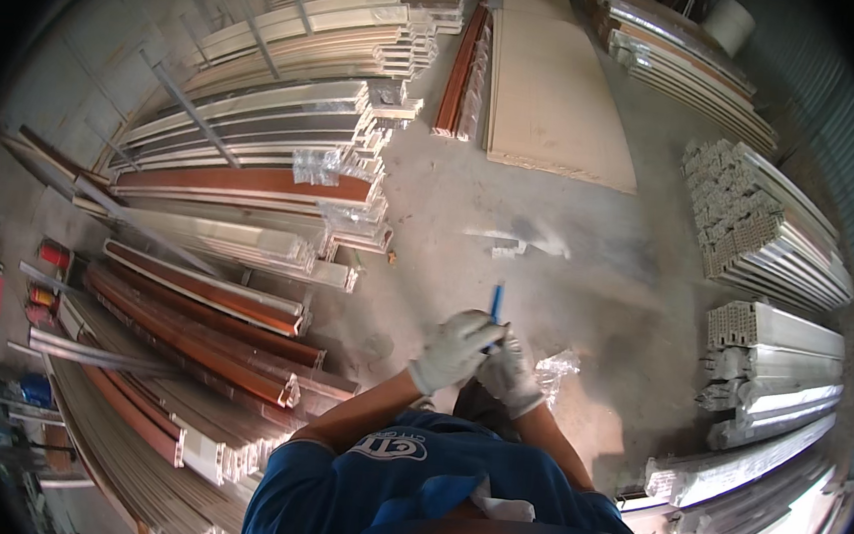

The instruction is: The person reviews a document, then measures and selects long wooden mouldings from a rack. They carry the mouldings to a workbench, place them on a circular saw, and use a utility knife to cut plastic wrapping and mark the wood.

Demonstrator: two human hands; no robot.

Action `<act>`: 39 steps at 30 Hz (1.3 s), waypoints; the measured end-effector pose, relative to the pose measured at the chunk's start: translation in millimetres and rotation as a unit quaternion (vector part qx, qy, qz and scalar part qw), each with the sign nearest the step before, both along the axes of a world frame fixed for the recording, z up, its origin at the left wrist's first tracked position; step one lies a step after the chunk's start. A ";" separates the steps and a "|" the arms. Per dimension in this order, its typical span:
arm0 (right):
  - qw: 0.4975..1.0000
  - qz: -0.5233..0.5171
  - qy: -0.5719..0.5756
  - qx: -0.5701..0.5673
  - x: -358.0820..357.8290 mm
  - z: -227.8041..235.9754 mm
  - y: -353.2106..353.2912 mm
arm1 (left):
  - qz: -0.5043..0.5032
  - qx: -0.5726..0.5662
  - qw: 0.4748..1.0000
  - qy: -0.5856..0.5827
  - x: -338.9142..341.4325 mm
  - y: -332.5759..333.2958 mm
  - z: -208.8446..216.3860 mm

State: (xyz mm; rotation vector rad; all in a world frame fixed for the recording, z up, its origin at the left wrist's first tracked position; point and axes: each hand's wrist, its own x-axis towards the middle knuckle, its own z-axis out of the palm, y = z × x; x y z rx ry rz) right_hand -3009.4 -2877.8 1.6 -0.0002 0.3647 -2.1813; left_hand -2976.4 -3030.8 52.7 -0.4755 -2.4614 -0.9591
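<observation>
Both my hands meet in front of my chest, in pale work gloves. My left hand (pixel 458 349) is closed near the base of a slim blue stick-like tool (pixel 497 301), which points away from me. Against it, slightly nearer and to the right, my right hand (pixel 511 377) is closed too, around the tool's lower part. A dark bit of the tool shows between the gloves; the rest is hidden by fingers. Its exact kind cannot be made out.
Racks of long white, grey and brown profiles (pixel 243 187) line the left. More bundled profiles (pixel 752 217) lie on the right. Flat brown sheets (pixel 561 97) rest on the floor ahead, beside reddish-brown profiles (pixel 460 74). Crumpled clear plastic (pixel 557 368) lies right of my hands.
</observation>
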 end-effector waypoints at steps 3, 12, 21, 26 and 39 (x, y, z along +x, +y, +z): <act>0.992 -0.099 0.079 -0.003 -93.5 -8.7 23.9 | -0.034 -0.048 0.996 0.067 -104.5 22.9 -14.9; 0.952 -0.185 0.084 0.230 -417.8 15.9 55.8 | 0.028 -0.018 0.992 -0.120 -355.1 -46.4 -66.4; 0.947 -0.172 0.092 0.256 -770.1 -16.8 16.9 | 0.337 0.101 0.853 -0.385 -508.3 -185.9 -184.4; 0.933 -0.189 -0.047 0.304 -918.0 -36.8 20.7 | 0.269 0.053 0.882 -0.383 -729.3 -252.7 -179.1; 0.897 -0.212 -0.006 0.387 -1306.3 -62.1 27.9 | 0.048 0.106 0.956 -0.270 -1392.4 -238.8 -120.7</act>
